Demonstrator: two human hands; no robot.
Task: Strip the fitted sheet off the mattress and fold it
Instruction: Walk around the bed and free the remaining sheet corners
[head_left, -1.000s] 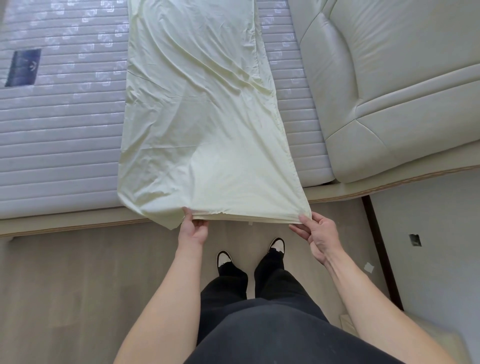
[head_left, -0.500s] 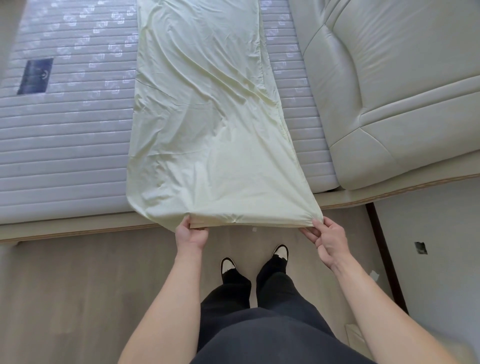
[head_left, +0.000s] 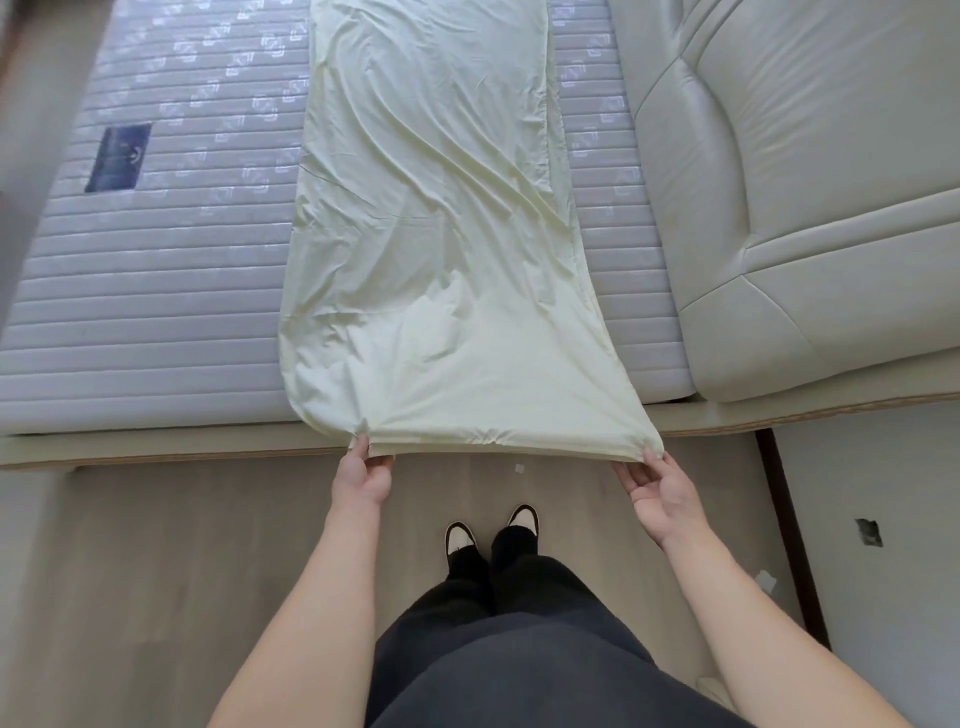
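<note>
In the head view, the pale yellow cotton fitted sheet is already off the bed. It lies on the grey quilted mattress as 1 long folded strip that runs from the far side to the near edge. Its near end hangs a little past the edge of the bed.

The left hand pinches the near left corner of the sheet, with its fingers clamped on the cloth. The right hand holds the near right corner, palm up, with the fingers under the edge and the thumb on top.

The pulling-off step looks done, and the folding step is the one in hand now. I think the next move is to lift both corners together and carry the near end over to the far end. That needs both hands to go at the same speed, so the edges stay lined up and the soft cloth does not bunch.

The mattress has a dark blue label on the far left. It sits on a low pale bed frame. A cream padded leather headboard is on the right. The person stands on a light wood floor in 2 black and white shoes. A white wall is at the near right.
</note>
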